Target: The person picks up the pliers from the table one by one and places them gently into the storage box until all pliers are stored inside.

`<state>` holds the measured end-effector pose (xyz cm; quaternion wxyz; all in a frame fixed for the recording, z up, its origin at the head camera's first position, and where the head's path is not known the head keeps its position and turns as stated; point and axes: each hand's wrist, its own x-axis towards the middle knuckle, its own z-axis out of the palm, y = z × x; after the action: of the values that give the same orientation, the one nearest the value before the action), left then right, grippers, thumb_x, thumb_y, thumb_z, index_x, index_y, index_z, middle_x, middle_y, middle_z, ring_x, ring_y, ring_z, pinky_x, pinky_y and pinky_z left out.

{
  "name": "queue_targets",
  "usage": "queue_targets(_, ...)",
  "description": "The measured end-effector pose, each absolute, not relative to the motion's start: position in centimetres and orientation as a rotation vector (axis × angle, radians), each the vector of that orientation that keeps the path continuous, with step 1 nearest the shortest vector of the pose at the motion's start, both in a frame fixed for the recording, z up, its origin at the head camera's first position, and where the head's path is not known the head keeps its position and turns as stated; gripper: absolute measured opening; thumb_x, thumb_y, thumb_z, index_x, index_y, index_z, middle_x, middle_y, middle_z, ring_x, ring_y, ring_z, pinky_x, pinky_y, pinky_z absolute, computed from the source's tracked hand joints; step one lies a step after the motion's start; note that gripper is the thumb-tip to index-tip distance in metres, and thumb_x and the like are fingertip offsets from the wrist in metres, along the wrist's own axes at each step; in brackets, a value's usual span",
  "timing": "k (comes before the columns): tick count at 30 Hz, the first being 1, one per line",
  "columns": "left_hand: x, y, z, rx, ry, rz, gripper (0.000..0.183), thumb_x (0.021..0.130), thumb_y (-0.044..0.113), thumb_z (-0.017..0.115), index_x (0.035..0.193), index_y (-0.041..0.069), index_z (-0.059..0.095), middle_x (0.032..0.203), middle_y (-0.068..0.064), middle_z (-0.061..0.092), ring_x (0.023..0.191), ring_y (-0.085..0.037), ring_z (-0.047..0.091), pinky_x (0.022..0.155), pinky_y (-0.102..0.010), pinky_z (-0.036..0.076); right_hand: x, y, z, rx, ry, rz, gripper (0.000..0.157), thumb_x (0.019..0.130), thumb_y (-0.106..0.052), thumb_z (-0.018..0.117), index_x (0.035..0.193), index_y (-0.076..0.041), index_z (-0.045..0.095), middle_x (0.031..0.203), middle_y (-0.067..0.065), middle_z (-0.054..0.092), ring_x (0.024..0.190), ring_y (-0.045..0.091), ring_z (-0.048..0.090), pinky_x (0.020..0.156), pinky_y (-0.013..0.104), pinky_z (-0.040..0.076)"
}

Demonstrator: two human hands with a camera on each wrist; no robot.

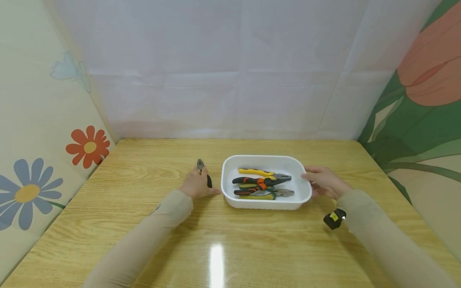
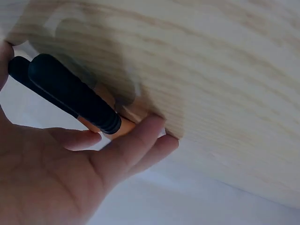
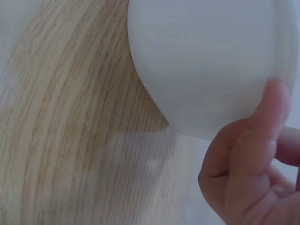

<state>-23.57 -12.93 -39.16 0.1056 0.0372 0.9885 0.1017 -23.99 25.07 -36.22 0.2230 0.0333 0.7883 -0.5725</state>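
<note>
My left hand (image 1: 196, 185) is at a pair of pliers (image 1: 200, 164) with black and orange handles, left of a white plastic tray (image 1: 266, 205). In the left wrist view the fingers (image 2: 136, 145) stretch along the handles (image 2: 70, 93), the thumb is spread toward their ends, and the pliers' head is hidden. My right hand (image 1: 325, 182) holds the tray's right end, thumb at the rim and other fingers lower down. Inside the tray lie several pliers: a yellow-handled pair (image 1: 255, 172), black-and-orange ones (image 1: 248, 181) and a yellow-green-handled pair (image 1: 257, 197).
Both hands work over a wood-grain table (image 1: 162, 156). A small black box (image 1: 333, 220) with a yellow patch shows at the right cuff. A pale cloth (image 1: 237, 72) hangs behind the table, and flower-printed panels (image 1: 36, 120) stand at both sides.
</note>
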Motion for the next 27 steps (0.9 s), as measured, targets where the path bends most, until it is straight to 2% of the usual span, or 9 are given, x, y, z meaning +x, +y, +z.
queue_targets(5, -23.96, -12.87, -38.52, 0.066, 2.852, 0.371, 0.095, 0.084, 0.048, 0.071, 0.150, -0.003, 0.025, 0.144, -0.038, 0.029, 0.123, -0.056, 0.040, 0.094, -0.060, 0.043, -24.05, 25.11, -36.31, 0.078, 2.168, -1.590, 0.061, 0.101, -0.010, 0.046, 0.151, 0.007, 0.015, 0.088, 0.004, 0.060, 0.067, 0.013, 0.060, 0.058, 0.026, 0.054)
queue_targets(13, -24.51, -13.13, -38.30, 0.059, 2.796, 0.413, 0.089, 0.086, 0.034, 0.071, 0.150, -0.004, 0.024, 0.141, -0.039, 0.030, 0.111, -0.048, 0.053, 0.089, -0.056, 0.048, -24.00, 25.21, -36.30, 0.069, 2.174, -1.576, 0.061, 0.101, -0.011, 0.047, 0.151, 0.006, 0.015, 0.091, 0.005, 0.060, 0.067, 0.013, 0.059, 0.058, 0.025, 0.053)
queue_targets(20, -24.28, -13.27, -38.36, 0.127, 2.870, 0.368, 0.091, 0.080, 0.027, 0.076, 0.149, -0.008, 0.026, 0.138, -0.040, 0.032, 0.101, -0.042, 0.057, 0.087, -0.051, 0.050, -23.96, 25.18, -36.23, 0.073, 2.169, -1.572, 0.062, 0.101, -0.011, 0.047, 0.151, 0.007, 0.015, 0.095, 0.007, 0.060, 0.069, 0.014, 0.059, 0.059, 0.026, 0.053)
queue_targets(24, -24.38, -13.57, -38.56, 0.152, 2.945, 0.373, 0.089, 0.079, 0.020, 0.071, 0.149, -0.007, 0.025, 0.137, -0.039, 0.033, 0.082, -0.035, 0.059, 0.072, -0.044, 0.054, -23.97, 25.19, -36.20, 0.075, 2.172, -1.565, 0.062, 0.101, -0.012, 0.047, 0.151, 0.007, 0.015, 0.099, 0.010, 0.059, 0.071, 0.014, 0.060, 0.061, 0.027, 0.054)
queue_targets(27, -24.24, -13.76, -38.40, 0.186, 3.017, 0.356, 0.084, 0.076, 0.014, 0.065, 0.149, -0.005, 0.028, 0.131, -0.036, 0.037, 0.069, -0.028, 0.055, 0.058, -0.039, 0.051, -24.03, 25.21, -36.23, 0.077, 2.177, -1.557, 0.062, 0.101, -0.012, 0.047, 0.151, 0.007, 0.015, 0.100, 0.010, 0.059, 0.071, 0.014, 0.060, 0.061, 0.027, 0.054)
